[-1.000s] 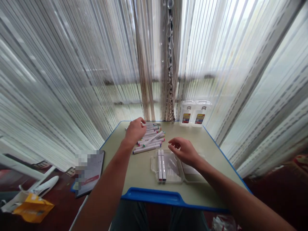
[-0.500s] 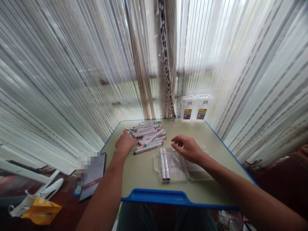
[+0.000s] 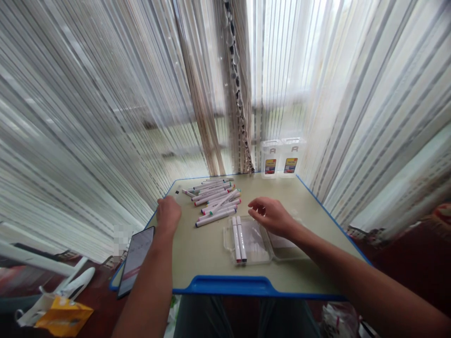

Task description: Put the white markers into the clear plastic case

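left hand curled, grip unclear | right hand loose, empty, over case | 2 markers inside | 2 boxes behind

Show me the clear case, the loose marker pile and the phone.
clear case (image 3: 258, 245), head view, bare floor of the tray.
loose marker pile (image 3: 221, 203), head view, middle of the heap.
phone (image 3: 136, 258), head view, middle of the screen.
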`<state>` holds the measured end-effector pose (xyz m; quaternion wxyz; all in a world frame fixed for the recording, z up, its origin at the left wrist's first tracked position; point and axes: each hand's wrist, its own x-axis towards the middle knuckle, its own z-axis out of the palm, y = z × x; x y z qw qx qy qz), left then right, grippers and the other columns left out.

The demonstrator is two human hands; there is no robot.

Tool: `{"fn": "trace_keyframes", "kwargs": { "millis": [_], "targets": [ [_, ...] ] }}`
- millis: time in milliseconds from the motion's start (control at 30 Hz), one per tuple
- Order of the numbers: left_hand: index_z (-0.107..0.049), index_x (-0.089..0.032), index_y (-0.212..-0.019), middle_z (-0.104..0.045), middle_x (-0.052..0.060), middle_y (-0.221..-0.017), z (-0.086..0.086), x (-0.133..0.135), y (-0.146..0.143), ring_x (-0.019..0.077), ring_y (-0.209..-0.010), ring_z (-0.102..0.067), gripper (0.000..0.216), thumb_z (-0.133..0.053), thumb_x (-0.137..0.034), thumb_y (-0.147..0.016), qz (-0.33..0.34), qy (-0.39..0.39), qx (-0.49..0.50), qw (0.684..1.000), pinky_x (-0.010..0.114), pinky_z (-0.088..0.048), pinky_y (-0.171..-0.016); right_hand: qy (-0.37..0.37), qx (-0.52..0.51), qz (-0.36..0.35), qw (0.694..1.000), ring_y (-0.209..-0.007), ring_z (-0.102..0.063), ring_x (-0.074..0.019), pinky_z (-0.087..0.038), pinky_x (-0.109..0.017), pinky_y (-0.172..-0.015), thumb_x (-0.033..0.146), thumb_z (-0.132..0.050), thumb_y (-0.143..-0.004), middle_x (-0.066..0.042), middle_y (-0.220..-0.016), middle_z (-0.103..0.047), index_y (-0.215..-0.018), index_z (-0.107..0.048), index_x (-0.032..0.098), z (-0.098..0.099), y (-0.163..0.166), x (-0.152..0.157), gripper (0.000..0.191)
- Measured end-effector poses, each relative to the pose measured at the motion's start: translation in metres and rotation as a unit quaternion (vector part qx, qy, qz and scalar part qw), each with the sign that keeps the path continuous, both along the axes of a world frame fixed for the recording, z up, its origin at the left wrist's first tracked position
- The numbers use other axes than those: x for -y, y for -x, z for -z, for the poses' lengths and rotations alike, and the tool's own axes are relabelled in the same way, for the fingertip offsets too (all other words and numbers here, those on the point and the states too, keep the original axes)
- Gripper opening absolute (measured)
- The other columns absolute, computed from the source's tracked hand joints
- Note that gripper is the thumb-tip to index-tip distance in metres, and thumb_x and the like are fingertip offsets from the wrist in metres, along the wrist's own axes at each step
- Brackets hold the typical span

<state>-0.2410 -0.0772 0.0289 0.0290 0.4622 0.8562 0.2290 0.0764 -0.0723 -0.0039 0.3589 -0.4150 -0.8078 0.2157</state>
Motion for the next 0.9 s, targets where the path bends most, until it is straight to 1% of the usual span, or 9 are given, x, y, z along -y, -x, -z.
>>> {"fn": "trace_keyframes", "kwargs": {
  "millis": [67,133,233,333,400,467,567,767,900],
  "targets": [
    [-0.061,-0.003,-0.114,-0.059,0.03,-0.12,-0.012,-0.003,-0.011,0.0381,-0.112,-0.06,0.032,-0.044,-0.011,-0.088,0.04,-0.053,0.031,0.997,0.049,-0.048,-0.09,0.003,-0.007,0.001,1.0,-0.063,-0.058,-0.0164,-0.045,-0.028,-0.063,0.021,-0.061,-0.081,-0.006,-0.073,-0.067,-0.088,-0.07,0.012,-0.001,0.001,0.0,0.014],
    [-0.06,-0.008,-0.113,-0.065,0.022,-0.113,-0.023,-0.006,-0.032,0.029,-0.093,-0.068,0.03,-0.043,-0.017,-0.09,0.109,-0.082,0.092,0.986,0.042,-0.053,-0.081,0.007,-0.015,0.005,1.0,-0.063,-0.058,-0.0169,-0.044,-0.029,-0.063,0.021,-0.061,-0.081,-0.006,-0.072,-0.067,-0.087,-0.07,0.012,-0.004,0.001,0.001,0.014],
    [-0.058,-0.014,-0.109,-0.07,0.011,-0.098,-0.034,-0.006,-0.075,0.0162,-0.068,-0.068,0.026,-0.048,-0.027,-0.09,0.242,-0.087,0.209,0.944,0.03,-0.057,-0.063,0.02,-0.035,0.021,0.999,-0.064,-0.059,-0.0178,-0.044,-0.03,-0.063,0.028,-0.06,-0.084,-0.006,-0.072,-0.067,-0.089,-0.07,0.013,-0.008,-0.002,0.0,0.019],
    [-0.058,-0.015,-0.104,-0.069,0.006,-0.084,-0.031,0.002,-0.115,0.0125,-0.054,-0.063,0.026,-0.056,-0.035,-0.087,0.355,-0.046,0.308,0.881,0.026,-0.054,-0.05,0.045,-0.08,0.041,0.995,-0.065,-0.06,-0.0176,-0.046,-0.03,-0.063,0.04,-0.046,-0.093,-0.006,-0.076,-0.067,-0.1,-0.066,0.014,-0.012,-0.007,-0.003,0.033],
    [-0.055,-0.015,-0.103,-0.066,0.004,-0.081,-0.023,0.009,-0.132,0.0101,-0.046,-0.059,0.028,-0.059,-0.038,-0.086,0.426,0.008,0.448,0.786,0.023,-0.049,-0.041,0.107,-0.187,0.032,0.976,-0.063,-0.059,-0.0165,-0.046,-0.029,-0.058,0.045,-0.037,-0.096,-0.005,-0.077,-0.065,-0.108,-0.062,0.014,-0.015,-0.01,-0.005,0.042],
    [-0.054,-0.016,-0.103,-0.065,0.002,-0.078,-0.011,0.015,-0.14,0.0084,-0.042,-0.056,0.029,-0.059,-0.039,-0.087,0.446,0.038,0.503,0.739,0.019,-0.043,-0.036,0.187,-0.317,-0.005,0.93,-0.057,-0.055,-0.0146,-0.043,-0.027,-0.05,0.049,-0.038,-0.095,-0.003,-0.074,-0.062,-0.115,-0.057,0.014,-0.017,-0.012,-0.007,0.044],
    [-0.053,-0.016,-0.108,-0.064,0.0,-0.073,0.006,0.02,-0.142,0.0058,-0.036,-0.05,0.03,-0.056,-0.041,-0.089,0.457,0.052,0.53,0.712,0.015,-0.035,-0.032,0.252,-0.398,-0.059,0.88,-0.047,-0.048,-0.0107,-0.036,-0.023,-0.042,0.046,-0.055,-0.089,0.002,-0.068,-0.059,-0.116,-0.057,0.016,-0.016,-0.014,-0.009,0.041],
    [-0.06,-0.014,-0.113,-0.064,0.002,-0.073,0.017,0.023,-0.143,0.0018,-0.037,-0.039,0.033,-0.057,-0.037,-0.09,0.463,0.054,0.536,0.704,0.016,-0.03,-0.036,0.245,-0.407,-0.063,0.878,-0.046,-0.046,-0.0085,-0.036,-0.022,-0.042,0.033,-0.069,-0.082,0.003,-0.059,-0.056,-0.09,-0.067,0.014,-0.01,-0.016,-0.011,0.021],
    [-0.062,-0.011,-0.118,-0.064,0.004,-0.073,0.013,0.023,-0.137,0.0031,-0.04,-0.036,0.035,-0.055,-0.029,-0.089,0.447,0.047,0.59,0.67,0.017,-0.025,-0.038,0.252,-0.427,-0.05,0.867,-0.047,-0.047,-0.0083,-0.037,-0.021,-0.042,0.031,-0.068,-0.084,0.002,-0.06,-0.058,-0.089,-0.069,0.015,-0.008,-0.019,-0.013,0.017]
  ]
}}
